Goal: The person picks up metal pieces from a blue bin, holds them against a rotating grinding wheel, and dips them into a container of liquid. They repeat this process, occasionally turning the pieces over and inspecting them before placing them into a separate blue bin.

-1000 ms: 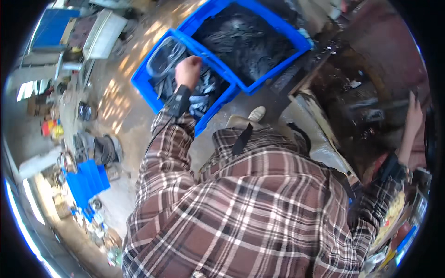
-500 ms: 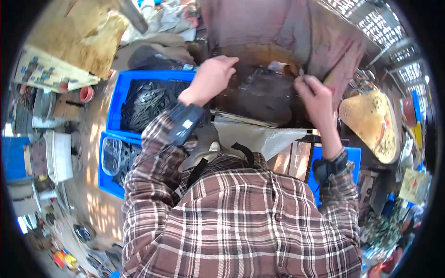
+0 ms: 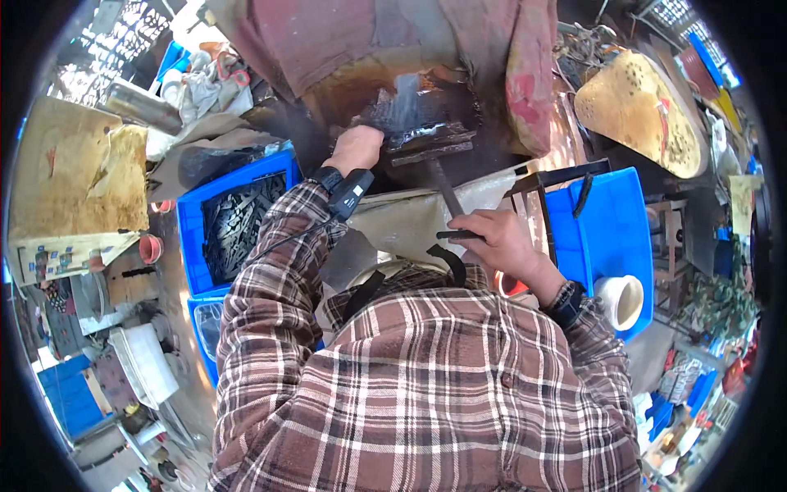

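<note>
At the near end of one dark T-shaped bar [image 3: 447, 187], the right hand [image 3: 507, 239] has its grip closed around a single thin, dark, straight strip [image 3: 457, 235]; whether it also holds the bar I cannot tell. Under the bar's stem spreads one pale, wet-looking sheet [image 3: 402, 225], glossy and creased. Right of the bar, one cream-coloured round tub [image 3: 619, 302] sits against a smooth blue plastic container [image 3: 623, 205]. Left of the bar stand two blue plastic crates [image 3: 192, 238], the farther heaped with countless slender dark strips [image 3: 243, 217]. The left hand [image 3: 358, 148] is just left of the bar's straight crosspiece, its fingers partly hidden, so its grip cannot be judged. Beyond the bar hangs folded, stained, reddish-brown cloth [image 3: 369, 33].
</note>
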The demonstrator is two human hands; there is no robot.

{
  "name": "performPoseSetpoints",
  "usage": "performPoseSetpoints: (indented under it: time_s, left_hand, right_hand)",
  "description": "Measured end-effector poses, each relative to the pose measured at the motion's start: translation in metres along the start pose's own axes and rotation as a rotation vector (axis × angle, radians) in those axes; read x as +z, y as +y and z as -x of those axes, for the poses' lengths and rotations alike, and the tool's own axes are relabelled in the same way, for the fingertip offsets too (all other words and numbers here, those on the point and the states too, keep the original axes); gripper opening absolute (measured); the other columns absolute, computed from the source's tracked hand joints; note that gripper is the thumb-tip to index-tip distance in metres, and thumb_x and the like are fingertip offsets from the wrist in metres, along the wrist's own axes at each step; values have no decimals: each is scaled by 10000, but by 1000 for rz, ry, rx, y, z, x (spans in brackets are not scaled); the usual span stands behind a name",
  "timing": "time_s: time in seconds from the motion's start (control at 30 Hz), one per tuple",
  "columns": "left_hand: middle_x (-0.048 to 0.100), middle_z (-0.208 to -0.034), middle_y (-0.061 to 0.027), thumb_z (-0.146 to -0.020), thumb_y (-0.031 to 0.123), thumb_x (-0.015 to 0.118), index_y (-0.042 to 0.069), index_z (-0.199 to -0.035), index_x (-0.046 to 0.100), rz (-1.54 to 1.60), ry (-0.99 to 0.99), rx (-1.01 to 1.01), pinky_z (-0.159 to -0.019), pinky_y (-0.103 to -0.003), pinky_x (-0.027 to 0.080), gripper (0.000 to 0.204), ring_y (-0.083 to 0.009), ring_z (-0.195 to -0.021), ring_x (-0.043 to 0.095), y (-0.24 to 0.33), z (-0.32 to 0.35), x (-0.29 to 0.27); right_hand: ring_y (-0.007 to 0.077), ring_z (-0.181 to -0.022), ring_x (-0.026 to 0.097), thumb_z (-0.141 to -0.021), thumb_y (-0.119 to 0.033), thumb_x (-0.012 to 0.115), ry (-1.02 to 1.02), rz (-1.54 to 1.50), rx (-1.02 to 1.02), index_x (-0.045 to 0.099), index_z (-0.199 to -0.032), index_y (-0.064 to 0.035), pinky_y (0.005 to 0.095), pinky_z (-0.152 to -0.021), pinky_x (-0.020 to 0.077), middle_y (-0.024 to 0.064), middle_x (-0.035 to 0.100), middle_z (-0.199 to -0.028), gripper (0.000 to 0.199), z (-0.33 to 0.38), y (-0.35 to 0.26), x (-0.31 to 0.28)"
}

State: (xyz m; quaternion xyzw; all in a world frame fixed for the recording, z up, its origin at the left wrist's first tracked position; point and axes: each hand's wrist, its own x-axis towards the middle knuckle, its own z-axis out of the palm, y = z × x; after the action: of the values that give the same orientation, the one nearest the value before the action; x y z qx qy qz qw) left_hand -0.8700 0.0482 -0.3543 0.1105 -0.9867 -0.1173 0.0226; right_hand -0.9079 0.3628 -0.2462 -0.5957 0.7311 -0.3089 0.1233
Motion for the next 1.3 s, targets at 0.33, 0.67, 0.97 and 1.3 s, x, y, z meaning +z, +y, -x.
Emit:
performPoseSetpoints:
  time_s: [0.33, 0.67, 0.97, 1.3]
  left_hand:
    - [672, -877, -218, -824, 184, 547, 31, -835, 700, 46, -16, -98, -799, -475, 518, 216, -396, -883, 644, 5, 4, 1]
    - [531, -636, -63, -807, 128, 666, 66, -1026, 666, 123, 828, 383, -502, -348, 469, 228, -234, -536, 571, 140, 42, -128]
    - [463, -645, -23, -740, 72, 665, 3, -1116, 636, -30, 845, 514, -483, -301, 464, 384, -168, -558, 552, 174, 39, -123]
    - [438, -635, -29, -718, 20, 673, -14, -1157, 629, -6, 887, 538, -457, -305, 437, 443, -166, -518, 515, 177, 42, -112]
  right_hand:
    - [184, -681, 627, -870, -205, 678, 39, -455, 224, 691, -1016, -55, 320, -634, 488, 65, 684, -817, 210, 9, 23, 17]
    - [181, -793, 626, -986, -236, 514, 709, -1339, 396, 561, -1151, -9, 299, -653, 488, 80, 630, -923, 284, -47, 10, -40]
    - [314, -1187, 543, -1031, -239, 410, 773, -1715, 149, 450, -1269, 13, 431, -1025, 423, 175, 583, -1197, 349, -56, -21, -51]
    - [284, -1137, 574, -1014, -175, 472, 748, -1719, 44, 461, -1284, 5, 404, -997, 445, 149, 608, -1150, 325, -54, -24, -47]
